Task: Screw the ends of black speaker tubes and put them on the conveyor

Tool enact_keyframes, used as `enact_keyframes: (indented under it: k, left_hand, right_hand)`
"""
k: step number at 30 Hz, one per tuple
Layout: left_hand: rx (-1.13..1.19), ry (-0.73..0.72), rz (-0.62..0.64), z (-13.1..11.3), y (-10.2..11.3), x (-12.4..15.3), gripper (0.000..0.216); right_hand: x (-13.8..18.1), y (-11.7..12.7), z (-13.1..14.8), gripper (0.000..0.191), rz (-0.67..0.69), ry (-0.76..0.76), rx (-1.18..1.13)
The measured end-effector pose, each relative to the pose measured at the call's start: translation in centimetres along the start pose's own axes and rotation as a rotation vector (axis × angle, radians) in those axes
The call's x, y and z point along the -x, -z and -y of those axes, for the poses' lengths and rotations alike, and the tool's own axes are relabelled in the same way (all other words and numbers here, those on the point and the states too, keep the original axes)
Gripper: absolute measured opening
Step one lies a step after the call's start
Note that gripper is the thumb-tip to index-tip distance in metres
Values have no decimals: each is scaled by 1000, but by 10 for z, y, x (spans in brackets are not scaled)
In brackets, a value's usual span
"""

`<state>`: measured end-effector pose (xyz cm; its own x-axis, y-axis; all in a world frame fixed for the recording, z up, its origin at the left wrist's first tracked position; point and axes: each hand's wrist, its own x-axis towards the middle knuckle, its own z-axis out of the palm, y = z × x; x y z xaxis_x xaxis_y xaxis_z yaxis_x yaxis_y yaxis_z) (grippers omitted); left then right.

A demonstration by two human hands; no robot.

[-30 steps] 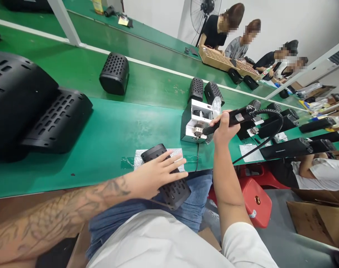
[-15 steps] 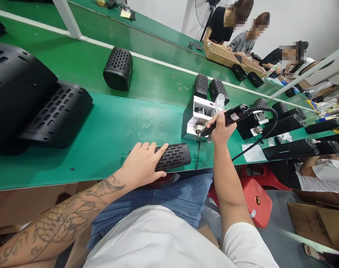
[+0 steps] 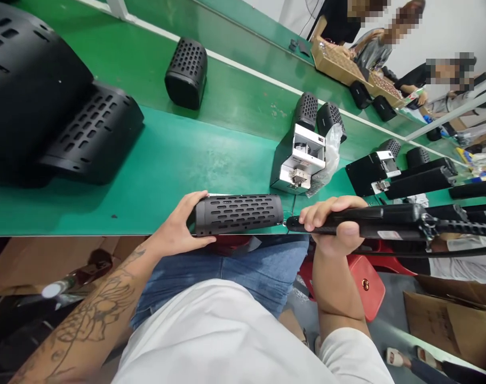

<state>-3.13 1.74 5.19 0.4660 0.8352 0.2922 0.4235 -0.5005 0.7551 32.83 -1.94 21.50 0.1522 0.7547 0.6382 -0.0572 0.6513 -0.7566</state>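
A black perforated housing [image 3: 243, 213] lies lengthwise along the near edge of the green bench. My left hand [image 3: 182, 226] is closed round its left end, thumb on the near side and fingers on the far side. In my right hand [image 3: 336, 224] is a black electric screwdriver [image 3: 371, 221], held level with its cable running off to the right. Its tip meets or nearly meets the right end of the housing. A small bright bit shows there, too small to make out. Just beyond stands a screw feeder [image 3: 301, 160], a black box with a silver front.
Large black perforated housings [image 3: 94, 133] are stacked at the left. One more housing [image 3: 186, 72] stands at the back, and several others are by the feeder. A plastic bag [image 3: 328, 160] rests against the feeder. A second feeder [image 3: 373, 173] is further right. Co-workers sit across the bench.
My right hand has brought the screwdriver from the feeder down to the housing's right end, turning it level. My left hand has shifted from the housing's top to its left end.
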Motion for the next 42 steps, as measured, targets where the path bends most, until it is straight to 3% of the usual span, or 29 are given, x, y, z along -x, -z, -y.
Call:
enact_keyframes:
  k: [6, 17, 26, 38, 40, 42]
  left_hand:
    - [45, -34, -53, 1, -6, -2, 104]
    - [-6, -21, -25, -4, -1, -5, 108]
    - [-37, -35, 22, -3, 1, -7, 114]
    - [-33, -77, -28, 6, -4, -5, 109]
    - [-22, -94, -69, 8, -7, -3, 109]
    - [-18, -110, -112, 9, -9, -2, 107]
  right_hand:
    - [4, -8, -14, 32, -28, -73, -20]
    - [0, -10, -14, 33, 43, -209, -45]
    - [1, 1, -21, 37, 215, -176, -107]
    - [5, 8, -17, 37, 286, -225, -23]
    - [-5, 11, -15, 31, 265, -175, -52]
    - [-23, 15, -20, 27, 109, -100, -12]
